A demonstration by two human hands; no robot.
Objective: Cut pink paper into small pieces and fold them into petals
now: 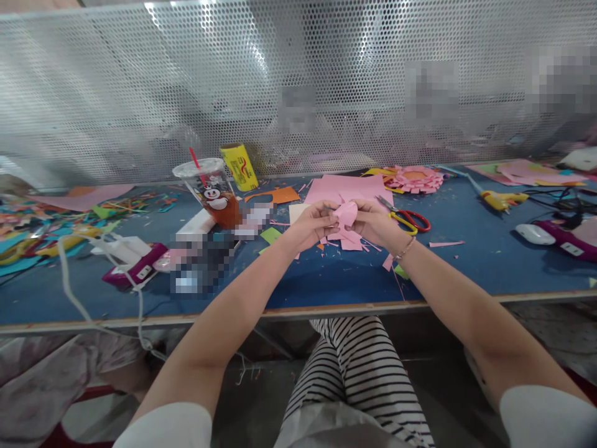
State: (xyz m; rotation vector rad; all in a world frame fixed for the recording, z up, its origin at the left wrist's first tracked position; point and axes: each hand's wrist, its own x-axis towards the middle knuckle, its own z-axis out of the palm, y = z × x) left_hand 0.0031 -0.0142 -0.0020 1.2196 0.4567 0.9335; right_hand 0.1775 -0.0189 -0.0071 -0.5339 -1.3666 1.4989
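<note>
Between my two hands is a small piece of pink paper (346, 214), curved and held up over the table. My left hand (317, 225) pinches it from the left, and my right hand (373, 223) grips its right side. Under and behind them lie pink paper sheets (359, 186) and several narrow pink scraps. Just right of my right hand rest scissors (411, 221) with red and yellow handles, their blades pointing away to the left. Part of the held paper is hidden by my fingers.
A plastic cup (214, 193) with a red straw and a yellow tube (239, 167) stand at left. A glue gun (501, 200) and a pink fringed paper ring (417, 179) lie right. A white cable (69, 286) hangs over the front edge. A perforated metal screen (326, 74) rises behind.
</note>
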